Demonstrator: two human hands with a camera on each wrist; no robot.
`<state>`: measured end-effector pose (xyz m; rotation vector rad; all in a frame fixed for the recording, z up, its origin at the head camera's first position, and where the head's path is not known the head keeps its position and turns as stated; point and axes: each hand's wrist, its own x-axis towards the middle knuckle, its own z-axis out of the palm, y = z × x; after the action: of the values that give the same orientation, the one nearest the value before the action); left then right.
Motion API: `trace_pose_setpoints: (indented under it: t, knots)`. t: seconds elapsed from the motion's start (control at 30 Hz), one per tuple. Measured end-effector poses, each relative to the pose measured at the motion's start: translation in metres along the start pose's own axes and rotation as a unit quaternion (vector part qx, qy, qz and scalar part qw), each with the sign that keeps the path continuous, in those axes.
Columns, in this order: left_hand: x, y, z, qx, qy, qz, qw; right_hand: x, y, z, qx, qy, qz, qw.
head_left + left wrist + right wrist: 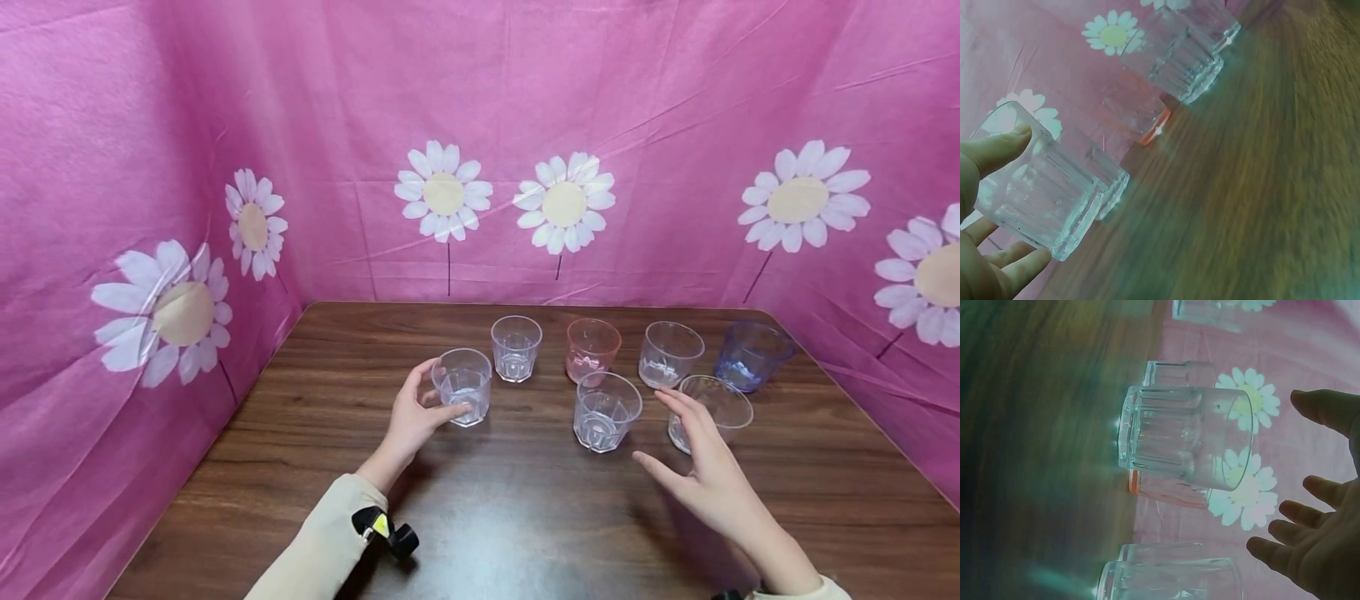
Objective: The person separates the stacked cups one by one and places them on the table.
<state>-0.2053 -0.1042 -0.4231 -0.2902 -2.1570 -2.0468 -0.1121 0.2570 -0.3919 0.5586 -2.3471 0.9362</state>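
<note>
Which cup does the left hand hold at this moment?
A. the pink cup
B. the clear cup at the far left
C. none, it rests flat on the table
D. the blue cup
B: the left hand has thumb and fingers curled round the clear cup at the far left; the pink cup and blue cup stand untouched further back.

Head view: bright, even, sharp; soft glare on desk (525, 517) near edge, edges bowed. Wrist views: motion-blurred, green-tinted, wood grain smeared, dim hand (1325, 550) silhouette.
</note>
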Motion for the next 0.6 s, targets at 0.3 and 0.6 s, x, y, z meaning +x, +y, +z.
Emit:
trace_pose_setpoints:
  t: [0.3,0.6]
  knots:
    - [0.005,-0.002,0.02,-0.016,-0.027,0.003,0.9995,-0.006,-0.006,0.003,-0.019,-0.015,-0.008,1.0]
    - [0.006,-0.006,0.039,-0.028,-0.053,-0.003,0.9982,-0.009,-0.01,0.006,-0.039,-0.032,-0.021,0.998]
